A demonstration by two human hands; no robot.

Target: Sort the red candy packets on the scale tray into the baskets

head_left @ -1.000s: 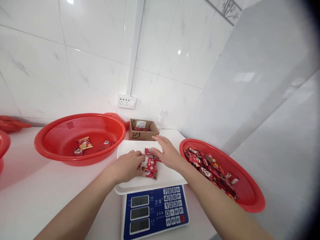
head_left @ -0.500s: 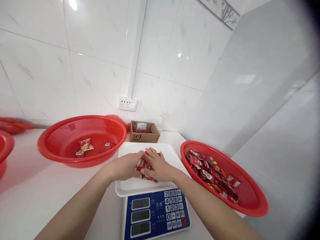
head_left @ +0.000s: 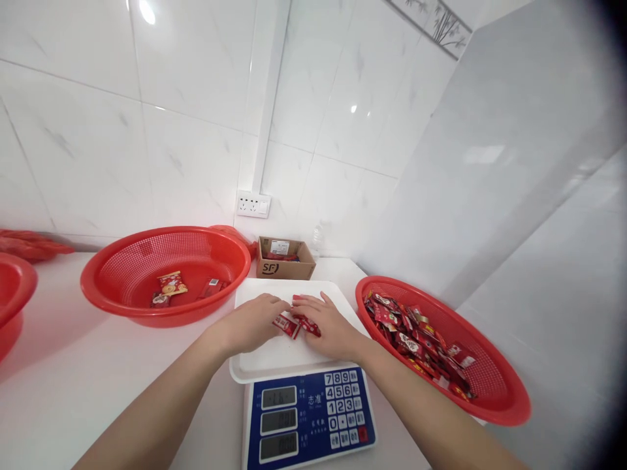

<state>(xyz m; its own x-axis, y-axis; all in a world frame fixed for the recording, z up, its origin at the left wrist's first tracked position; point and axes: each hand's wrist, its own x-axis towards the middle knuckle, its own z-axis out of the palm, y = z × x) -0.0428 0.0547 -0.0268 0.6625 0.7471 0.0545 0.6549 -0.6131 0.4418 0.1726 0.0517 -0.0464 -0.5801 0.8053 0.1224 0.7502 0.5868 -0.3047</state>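
Observation:
Small red snack packets (head_left: 288, 324) lie between my two hands over the white tray (head_left: 274, 363) of a digital weighing scale (head_left: 313, 418). My left hand (head_left: 257, 321) curls round packets from the left, its fingers partly hiding them. My right hand (head_left: 330, 325) closes over another red packet (head_left: 309, 324) from the right, fingertips almost meeting those of the left. How many packets the hands cover is hidden. The blue panel of the scale, with its three displays and keypad, faces me below the tray.
On the right a red plastic basket (head_left: 504, 365) holds many red packets. Another red basket (head_left: 142, 258) on the left holds a few packets. Behind the tray stands a small cardboard box (head_left: 281, 269). Part of one more red basket (head_left: 14, 287) shows at the left edge.
The bunch of packets under my hands looks smaller and more of the tray shows in front of it. My hands have drawn slightly apart. The view has shifted a little.

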